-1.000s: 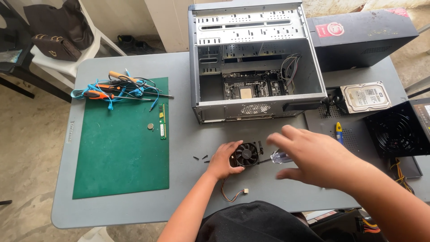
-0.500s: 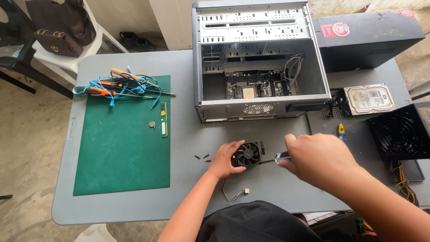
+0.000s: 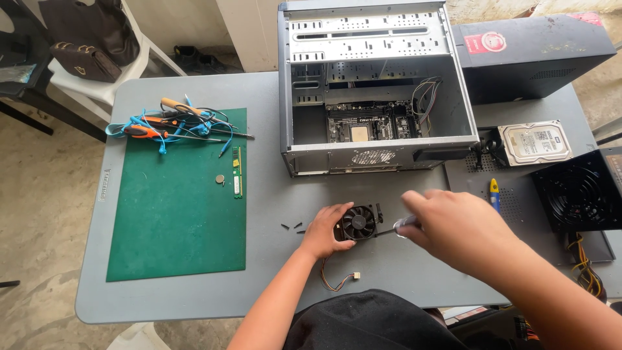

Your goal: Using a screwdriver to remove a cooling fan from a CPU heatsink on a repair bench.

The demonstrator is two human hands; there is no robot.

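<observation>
Left hand (image 3: 324, 228) fingers grip the small black fan (image 3: 358, 222) flat against the table (image 3: 272, 194); right hand (image 3: 457, 230), fingers closed around the screwdriver (image 3: 396, 227), keeps its tip square to the fan's edge

Grey tabletop (image 3: 272, 272): green mat (image 3: 175, 220) at nine o'clock, open computer case (image 3: 376, 91) at twelve, small fan (image 3: 358, 222) centre, hard drive (image 3: 534, 142) at two.

Black flat cardboard box (image 3: 541, 55) at table's far right, red-white label (image 3: 486, 44) on lid. White label (image 3: 536, 140) atop silver hard drive.
</observation>
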